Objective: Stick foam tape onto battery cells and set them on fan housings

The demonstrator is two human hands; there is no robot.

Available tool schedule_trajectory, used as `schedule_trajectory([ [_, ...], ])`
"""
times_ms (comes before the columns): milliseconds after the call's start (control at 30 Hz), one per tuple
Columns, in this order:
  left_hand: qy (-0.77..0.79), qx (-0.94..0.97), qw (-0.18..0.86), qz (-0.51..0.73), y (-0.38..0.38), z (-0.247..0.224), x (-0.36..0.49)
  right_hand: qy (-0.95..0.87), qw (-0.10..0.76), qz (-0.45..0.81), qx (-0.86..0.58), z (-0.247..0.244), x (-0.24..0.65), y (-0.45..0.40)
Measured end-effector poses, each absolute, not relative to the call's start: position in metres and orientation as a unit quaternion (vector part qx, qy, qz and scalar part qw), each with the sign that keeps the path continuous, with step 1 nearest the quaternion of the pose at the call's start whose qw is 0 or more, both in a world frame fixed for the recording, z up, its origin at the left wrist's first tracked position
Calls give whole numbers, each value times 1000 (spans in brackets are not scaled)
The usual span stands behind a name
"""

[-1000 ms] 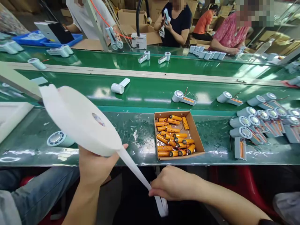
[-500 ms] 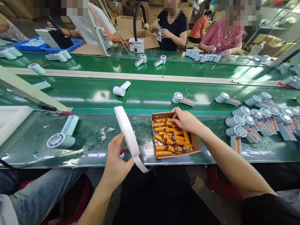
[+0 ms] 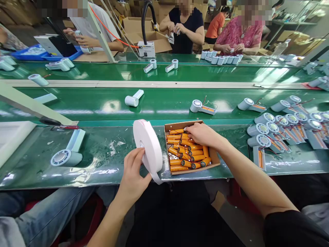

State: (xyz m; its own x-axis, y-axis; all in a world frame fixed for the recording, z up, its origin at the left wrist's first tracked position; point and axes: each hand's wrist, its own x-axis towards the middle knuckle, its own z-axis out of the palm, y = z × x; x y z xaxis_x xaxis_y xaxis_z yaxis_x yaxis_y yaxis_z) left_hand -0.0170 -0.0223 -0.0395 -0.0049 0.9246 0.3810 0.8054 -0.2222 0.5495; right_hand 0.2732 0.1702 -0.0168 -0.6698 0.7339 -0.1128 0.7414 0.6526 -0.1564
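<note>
A wide roll of white tape (image 3: 151,147) is held upright by my left hand (image 3: 135,171), its thumb and fingers on the roll's near side. A loose tape end hangs at the bottom. Right of it stands an open cardboard box (image 3: 218,159) with several orange wrapped batteries (image 3: 196,152) in it. My right hand (image 3: 203,133) reaches over the box's back, its fingertips pinched at the end of an orange battery (image 3: 177,131); a small whitish bit shows at the fingertips.
A light blue fan unit (image 3: 65,156) lies at the left. Several fan units with wires (image 3: 259,140) crowd the right side. Beyond, a green conveyor (image 3: 167,99) carries more units. People work across the line; a seated person's jeans (image 3: 59,212) show at the lower left.
My left hand has moved slightly right and turned the tape roll so its side faces me more. My right hand has shifted slightly left over the box's back edge.
</note>
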Motion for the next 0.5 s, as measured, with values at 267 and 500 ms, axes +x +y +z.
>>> schedule_trajectory([
  [267,580,756,-124,276,-19,-37,-24,838,-254,-280,393,6,290,158],
  [500,565,778,-147,232,-19,-29,-20,709,-441,-346,428,24,251,74],
])
